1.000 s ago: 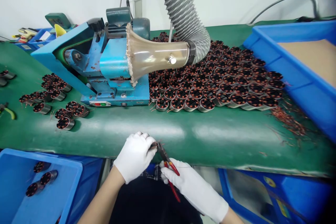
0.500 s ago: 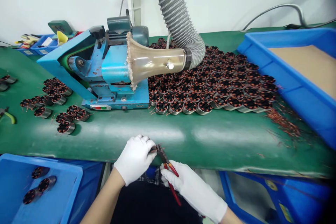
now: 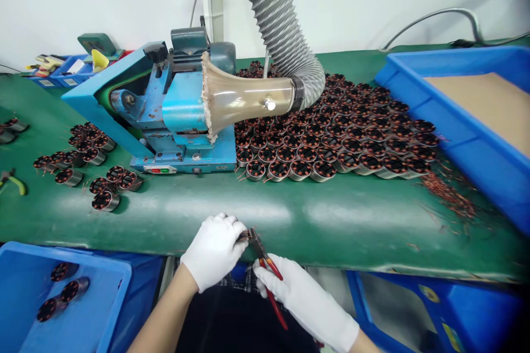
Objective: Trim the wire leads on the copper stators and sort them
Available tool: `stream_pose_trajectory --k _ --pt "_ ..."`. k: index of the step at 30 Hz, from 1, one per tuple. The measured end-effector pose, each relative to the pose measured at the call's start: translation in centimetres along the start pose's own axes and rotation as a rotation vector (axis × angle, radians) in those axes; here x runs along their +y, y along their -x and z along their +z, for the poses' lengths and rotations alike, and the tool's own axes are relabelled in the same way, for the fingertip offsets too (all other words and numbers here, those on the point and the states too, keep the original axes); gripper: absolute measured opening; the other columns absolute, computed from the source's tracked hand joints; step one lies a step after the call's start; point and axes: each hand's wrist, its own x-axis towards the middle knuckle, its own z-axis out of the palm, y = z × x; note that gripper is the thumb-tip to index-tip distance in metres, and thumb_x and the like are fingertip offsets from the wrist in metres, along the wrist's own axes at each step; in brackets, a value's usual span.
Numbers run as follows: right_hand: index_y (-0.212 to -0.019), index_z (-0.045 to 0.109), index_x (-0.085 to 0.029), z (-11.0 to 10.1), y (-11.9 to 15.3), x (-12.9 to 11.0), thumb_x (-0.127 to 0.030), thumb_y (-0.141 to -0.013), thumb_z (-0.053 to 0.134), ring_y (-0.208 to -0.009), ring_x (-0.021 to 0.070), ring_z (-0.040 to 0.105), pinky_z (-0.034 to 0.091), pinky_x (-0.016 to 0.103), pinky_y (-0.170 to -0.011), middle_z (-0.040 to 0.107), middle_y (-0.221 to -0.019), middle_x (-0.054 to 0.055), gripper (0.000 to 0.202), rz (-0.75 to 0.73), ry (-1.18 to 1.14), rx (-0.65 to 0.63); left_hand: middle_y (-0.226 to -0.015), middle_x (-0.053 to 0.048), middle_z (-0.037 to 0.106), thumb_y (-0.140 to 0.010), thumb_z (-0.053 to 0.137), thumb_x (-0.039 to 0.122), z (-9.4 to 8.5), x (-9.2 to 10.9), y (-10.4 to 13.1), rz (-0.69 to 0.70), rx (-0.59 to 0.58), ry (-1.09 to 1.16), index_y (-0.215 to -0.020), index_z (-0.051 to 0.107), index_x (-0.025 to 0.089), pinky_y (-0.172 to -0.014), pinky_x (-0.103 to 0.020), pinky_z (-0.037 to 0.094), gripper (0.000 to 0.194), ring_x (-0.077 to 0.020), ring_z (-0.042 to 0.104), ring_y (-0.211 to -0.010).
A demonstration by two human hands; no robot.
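My left hand (image 3: 215, 251), in a white glove, is wrapped round a copper-wound motor part (image 3: 245, 235) near the bench's front edge; most of the part is hidden by the fingers. My right hand (image 3: 302, 298), also gloved, grips red-handled pliers (image 3: 269, 281). The pliers' jaws touch or nearly touch the wire side of the part, and whether they are closed on a wire I cannot tell. Behind the hands, many similar wound parts (image 3: 300, 170) stand in rows on the green bench (image 3: 165, 215).
A blue grinding machine (image 3: 186, 110) with a grey hose (image 3: 275, 16) stands behind my hands. Loose parts (image 3: 105, 200) lie to its left. Copper wire scraps (image 3: 449, 196) lie beside a blue tray (image 3: 467, 127) at right. A blue bin (image 3: 95, 287) is at lower left.
The view has shifted very slightly. Both hands, the part and the pliers hold almost the same position.
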Motion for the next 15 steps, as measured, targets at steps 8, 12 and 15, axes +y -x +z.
stream_pose_trajectory --k 8,12,15 --pt "-0.072 0.040 -0.020 0.8 -0.2 0.3 -0.045 -0.087 0.038 -0.047 0.0116 0.047 0.039 0.024 -0.053 0.047 -0.049 -0.006 0.029 0.008 -0.104 0.024 -0.086 -0.003 0.056 -0.088 0.044 0.030 -0.2 0.1 0.1 0.009 0.012 -0.005 -0.088 0.055 0.021 -0.072 -0.032 0.040 0.015 -0.0198 0.050 -0.082" --pt "-0.070 0.039 -0.021 1.1 -0.3 0.6 -0.051 -0.084 0.039 -0.041 0.0103 0.042 0.035 0.023 -0.045 0.045 -0.048 -0.006 0.034 0.034 -0.206 0.100 -0.085 -0.002 0.057 -0.088 0.043 0.031 -0.2 0.0 0.2 0.018 0.007 0.004 -0.086 0.057 0.021 -0.072 -0.031 0.039 0.016 -0.0192 0.050 -0.082" --pt "-0.069 0.037 -0.021 0.5 0.0 0.9 -0.051 -0.085 0.037 -0.039 0.0096 0.041 0.036 0.022 -0.045 0.042 -0.046 -0.008 0.034 0.029 -0.295 0.121 -0.086 -0.002 0.058 -0.089 0.043 0.030 0.0 -0.1 0.1 0.046 0.019 0.022 -0.086 0.056 0.021 -0.072 -0.031 0.040 0.016 -0.0189 0.051 -0.082"
